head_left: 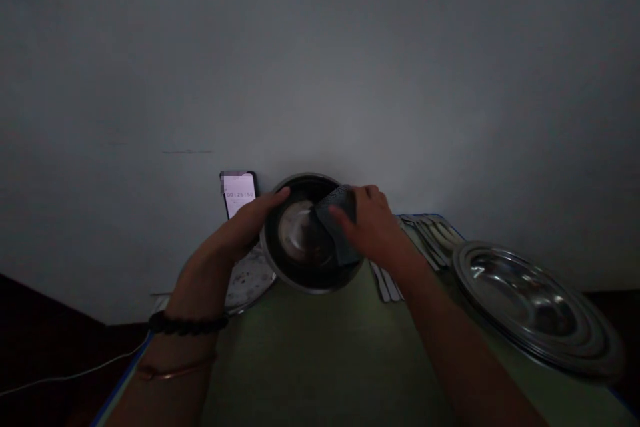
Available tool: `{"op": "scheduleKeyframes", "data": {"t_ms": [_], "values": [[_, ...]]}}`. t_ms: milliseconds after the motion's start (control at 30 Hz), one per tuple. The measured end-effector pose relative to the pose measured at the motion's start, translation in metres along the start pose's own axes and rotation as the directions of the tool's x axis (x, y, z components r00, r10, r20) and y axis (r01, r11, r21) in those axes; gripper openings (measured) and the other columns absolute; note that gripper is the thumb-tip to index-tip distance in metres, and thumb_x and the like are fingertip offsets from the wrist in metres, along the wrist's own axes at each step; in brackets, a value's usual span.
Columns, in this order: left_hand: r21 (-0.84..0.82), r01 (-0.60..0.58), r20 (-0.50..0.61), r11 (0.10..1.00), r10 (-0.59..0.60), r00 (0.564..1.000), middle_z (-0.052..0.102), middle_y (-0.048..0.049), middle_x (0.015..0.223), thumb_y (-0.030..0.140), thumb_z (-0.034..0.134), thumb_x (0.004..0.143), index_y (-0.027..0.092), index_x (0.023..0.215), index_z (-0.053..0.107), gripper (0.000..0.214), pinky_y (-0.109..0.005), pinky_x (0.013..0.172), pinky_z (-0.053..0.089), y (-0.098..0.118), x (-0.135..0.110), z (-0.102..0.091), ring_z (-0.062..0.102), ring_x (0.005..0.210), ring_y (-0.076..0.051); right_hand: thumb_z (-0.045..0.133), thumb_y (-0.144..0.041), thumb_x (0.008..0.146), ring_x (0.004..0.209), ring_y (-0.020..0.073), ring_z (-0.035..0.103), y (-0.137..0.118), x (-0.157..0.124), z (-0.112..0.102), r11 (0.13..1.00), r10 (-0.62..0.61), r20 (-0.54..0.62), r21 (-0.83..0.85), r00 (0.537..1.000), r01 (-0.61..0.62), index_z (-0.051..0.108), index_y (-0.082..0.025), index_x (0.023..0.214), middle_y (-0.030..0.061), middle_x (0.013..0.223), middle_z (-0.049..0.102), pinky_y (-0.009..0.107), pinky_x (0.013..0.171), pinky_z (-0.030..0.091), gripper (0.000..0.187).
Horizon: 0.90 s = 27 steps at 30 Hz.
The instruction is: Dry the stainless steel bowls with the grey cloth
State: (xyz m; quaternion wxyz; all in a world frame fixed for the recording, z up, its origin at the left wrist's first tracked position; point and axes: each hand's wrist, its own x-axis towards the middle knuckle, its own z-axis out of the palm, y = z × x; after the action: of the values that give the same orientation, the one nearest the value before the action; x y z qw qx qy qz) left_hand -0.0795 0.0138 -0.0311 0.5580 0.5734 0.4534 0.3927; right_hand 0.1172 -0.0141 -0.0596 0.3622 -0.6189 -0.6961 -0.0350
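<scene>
A steel bowl (pixel 300 260) is tilted toward me above the green table (pixel 320 353). My left hand (pixel 250 220) grips its left rim, thumb over the edge. My right hand (pixel 373 227) is closed on a dark grey cloth (pixel 337 223) pressed against the bowl's inside and right rim. A black bead bracelet and a thin bangle sit on my left wrist.
A phone (pixel 240 193) with a lit timer screen leans on the wall behind the bowl. A used steel plate (pixel 247 280) lies under my left hand. Stacked steel plates (pixel 530 307) sit at the right, with spoons and cutlery (pixel 433 233) beyond them. A white cable (pixel 70 373) hangs at the left.
</scene>
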Motion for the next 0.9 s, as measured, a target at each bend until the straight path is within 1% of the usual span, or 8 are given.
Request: {"op": "scheduleKeyframes", "data": {"t_ms": [100, 233, 300, 367, 467, 567, 767, 900], "values": [[0.050, -0.043, 0.003, 0.998, 0.042, 0.999, 0.075, -0.0068, 0.082, 0.046, 0.059, 0.082, 0.016, 0.107, 0.070, 0.040, -0.032, 0.072, 0.055, -0.001, 0.001, 0.000, 0.068, 0.072, -0.021, 0.061, -0.026, 0.081, 0.111, 0.0350, 0.052, -0.002, -0.004, 0.011, 0.997, 0.049, 0.086, -0.057, 0.995, -0.044, 0.048, -0.001, 0.123, 0.0247, 0.117, 0.053, 0.045, 0.092, 0.045, 0.050], [0.011, -0.043, -0.055, 0.999, 0.044, 0.998, 0.073, -0.0058, 0.075, 0.044, 0.061, 0.080, 0.014, 0.095, 0.072, 0.035, -0.031, 0.069, 0.055, 0.001, 0.000, 0.001, 0.065, 0.063, -0.018, 0.060, -0.018, 0.080, 0.109, 0.0297, 0.057, 0.012, 0.001, 0.023, 0.995, 0.085, 0.031, 0.041, 0.996, -0.086, 0.041, -0.002, 0.130, 0.0233, 0.119, 0.058, 0.039, 0.089, 0.046, 0.056], [0.029, -0.063, -0.086, 0.998, 0.065, 0.994, 0.072, -0.0059, 0.073, 0.044, 0.061, 0.079, 0.014, 0.095, 0.071, 0.035, -0.033, 0.069, 0.055, 0.003, -0.001, 0.002, 0.066, 0.065, -0.019, 0.061, -0.021, 0.080, 0.101, 0.0279, 0.062, 0.019, 0.006, 0.025, 0.987, 0.130, 0.004, 0.093, 0.992, -0.130, 0.047, -0.006, 0.125, 0.0201, 0.114, 0.063, 0.037, 0.083, 0.048, 0.049], [0.066, -0.107, -0.089, 0.992, 0.112, 0.990, 0.073, -0.0065, 0.076, 0.044, 0.061, 0.079, 0.014, 0.102, 0.070, 0.039, -0.034, 0.070, 0.056, 0.004, -0.002, 0.002, 0.067, 0.068, -0.021, 0.064, -0.028, 0.078, 0.090, 0.0270, 0.065, 0.023, 0.010, 0.024, 0.973, 0.208, -0.011, 0.101, 0.978, -0.206, 0.058, -0.009, 0.111, 0.0170, 0.101, 0.069, 0.034, 0.073, 0.048, 0.038], [0.104, -0.170, -0.001, 0.980, 0.171, 0.985, 0.074, -0.0072, 0.085, 0.045, 0.059, 0.081, 0.018, 0.116, 0.065, 0.045, -0.036, 0.071, 0.056, 0.004, -0.003, 0.002, 0.069, 0.075, -0.023, 0.067, -0.038, 0.076, 0.077, 0.0238, 0.066, 0.028, 0.014, 0.021, 0.959, 0.257, 0.028, 0.119, 0.966, -0.259, 0.067, -0.013, 0.089, 0.0128, 0.085, 0.072, 0.028, 0.060, 0.043, 0.029], [0.138, -0.201, 0.102, 0.970, 0.188, 0.977, 0.074, -0.0082, 0.092, 0.046, 0.056, 0.084, 0.020, 0.124, 0.061, 0.048, -0.037, 0.076, 0.056, 0.004, -0.004, 0.000, 0.069, 0.083, -0.025, 0.066, -0.045, 0.076, 0.067, 0.0208, 0.065, 0.031, 0.016, 0.018, 0.950, 0.260, 0.092, 0.152, 0.961, -0.271, 0.070, -0.014, 0.078, 0.0103, 0.075, 0.072, 0.026, 0.053, 0.037, 0.032], [0.172, -0.205, 0.225, 0.963, 0.164, 0.961, 0.071, -0.0090, 0.112, 0.044, 0.052, 0.087, 0.023, 0.133, 0.054, 0.050, -0.040, 0.089, 0.052, 0.002, -0.005, -0.003, 0.065, 0.103, -0.028, 0.064, -0.048, 0.077, 0.071, 0.0237, 0.065, 0.023, 0.013, 0.012, 0.987, 0.156, 0.011, -0.028, 0.988, -0.156, 0.069, -0.015, 0.082, 0.0132, 0.081, 0.073, 0.028, 0.055, 0.037, 0.034], [0.186, -0.233, 0.375, 0.955, 0.150, 0.915, 0.064, -0.0048, 0.127, 0.042, 0.052, 0.088, 0.027, 0.132, 0.054, 0.046, -0.038, 0.099, 0.045, 0.004, -0.007, 0.003, 0.058, 0.116, -0.026, 0.067, -0.045, 0.077, 0.074, 0.0243, 0.065, 0.013, 0.010, 0.006, 0.995, 0.053, 0.058, -0.090, 0.997, -0.048, 0.064, -0.016, 0.089, 0.0112, 0.082, 0.072, 0.027, 0.056, 0.035, 0.031]]}}
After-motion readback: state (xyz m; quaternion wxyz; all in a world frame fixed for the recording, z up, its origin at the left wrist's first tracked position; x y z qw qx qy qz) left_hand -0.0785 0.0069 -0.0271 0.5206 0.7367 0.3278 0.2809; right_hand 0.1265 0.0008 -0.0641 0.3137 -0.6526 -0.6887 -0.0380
